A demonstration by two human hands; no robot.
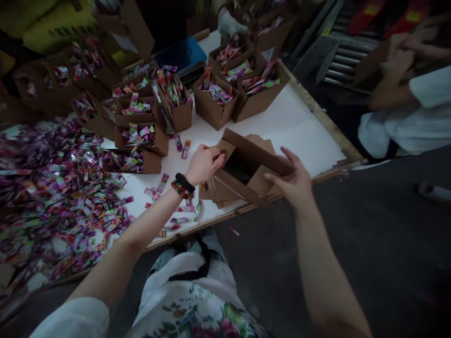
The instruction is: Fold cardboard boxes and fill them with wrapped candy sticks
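An open cardboard box [243, 184] is tilted between my hands over the front edge of the table, its flaps standing up and its inside dark. My left hand [206, 164], fingers curled, grips the flap at the box's left end. At the opposite end my right hand [294, 180] holds the side, thumb on the near flap and fingers round the far edge. Under the box lie flat cardboard pieces [225, 197]. Small wrapped sachets [186, 149] are scattered beside my left wrist.
Filled cartons [214, 101] stand across the back of the white table [310, 136]. A large heap of purple sachets [70, 197] covers the left. Behind, a gloved hand [230, 26] touches a carton. Another person's arms [394, 70] are at right, near a roller conveyor [348, 61].
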